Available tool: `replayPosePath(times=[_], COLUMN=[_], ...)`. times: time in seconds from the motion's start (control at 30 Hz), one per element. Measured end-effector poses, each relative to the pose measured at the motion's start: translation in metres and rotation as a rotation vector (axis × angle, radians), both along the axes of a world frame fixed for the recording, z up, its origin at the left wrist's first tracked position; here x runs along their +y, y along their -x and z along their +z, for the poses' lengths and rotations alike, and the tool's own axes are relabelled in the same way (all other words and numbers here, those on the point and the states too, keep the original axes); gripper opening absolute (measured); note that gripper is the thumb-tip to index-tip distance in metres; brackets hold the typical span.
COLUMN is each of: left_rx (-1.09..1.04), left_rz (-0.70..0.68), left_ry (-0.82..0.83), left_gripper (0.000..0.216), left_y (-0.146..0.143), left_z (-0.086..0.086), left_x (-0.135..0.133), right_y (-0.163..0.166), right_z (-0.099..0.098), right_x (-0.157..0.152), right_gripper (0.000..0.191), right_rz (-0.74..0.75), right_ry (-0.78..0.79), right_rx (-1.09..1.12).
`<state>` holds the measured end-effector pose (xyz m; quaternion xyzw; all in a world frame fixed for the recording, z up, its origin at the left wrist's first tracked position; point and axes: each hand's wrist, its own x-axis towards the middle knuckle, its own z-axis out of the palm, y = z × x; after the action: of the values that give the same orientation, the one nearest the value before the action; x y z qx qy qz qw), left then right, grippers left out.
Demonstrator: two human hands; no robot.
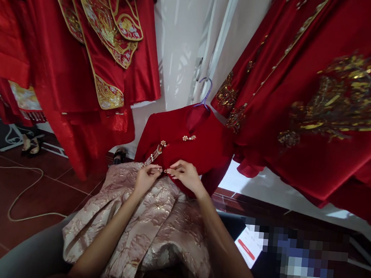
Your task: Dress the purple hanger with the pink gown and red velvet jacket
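Note:
A red long-sleeved jacket (200, 153) hangs in front of me on a purple hanger (205, 91), its lower part coming down to my lap. Pearl-and-gold ornaments (189, 138) sit near its neckline, and a beaded tassel (154, 154) runs down its left side. At the jacket's lower edge, my left hand (148, 179) is closed in a pinch; what lies between its fingertips is too small to make out. Close beside it, my right hand (185, 175) pinches a small gold clasp (166, 171). Pink brocade fabric (152, 222) with a gold sheen lies under both forearms.
Embroidered red garments (116, 33) hang at the left, and a sequinned red garment (320, 116) hangs at the right. A lit phone (249, 247) lies to my right. On the tiled floor at left are a pale cable (21, 194) and dark shoes (31, 145).

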<state>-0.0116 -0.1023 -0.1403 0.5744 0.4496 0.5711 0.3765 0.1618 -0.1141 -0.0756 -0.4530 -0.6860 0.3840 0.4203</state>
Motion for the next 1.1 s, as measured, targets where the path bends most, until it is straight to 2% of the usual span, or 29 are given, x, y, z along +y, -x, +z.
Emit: replayPosePath(times=[0.17,0.27,0.57,0.77,1.1], left_rx=[-0.015,-0.006,-0.011,0.031,0.058], left_rz=[-0.002,-0.007,0.035,-0.032,-0.037], left_ry=[-0.022,-0.042,-0.059,-0.086,-0.115], left_gripper=[0.023,0.024,0.032,0.029,0.024], left_y=[0.000,0.000,-0.001,0.000,0.001], left_z=[-0.001,-0.006,-0.014,-0.017,-0.016], left_x=[-0.004,-0.001,0.002,0.005,0.003], right_y=[0.034,0.041,0.030,0.035,0.038], right_z=[-0.027,-0.039,-0.036,-0.047,-0.055], right_x=[0.004,0.006,0.010,0.014,0.012], right_gripper=[0.009,0.009,0.005,0.005,0.010], right_rz=[-0.282,-0.358,-0.254,-0.320,-0.330], right_ry=[-0.277,-0.311,-0.236,-0.318,-0.354], right_rx=[-0.116,-0.071,-0.076,-0.120,-0.097])
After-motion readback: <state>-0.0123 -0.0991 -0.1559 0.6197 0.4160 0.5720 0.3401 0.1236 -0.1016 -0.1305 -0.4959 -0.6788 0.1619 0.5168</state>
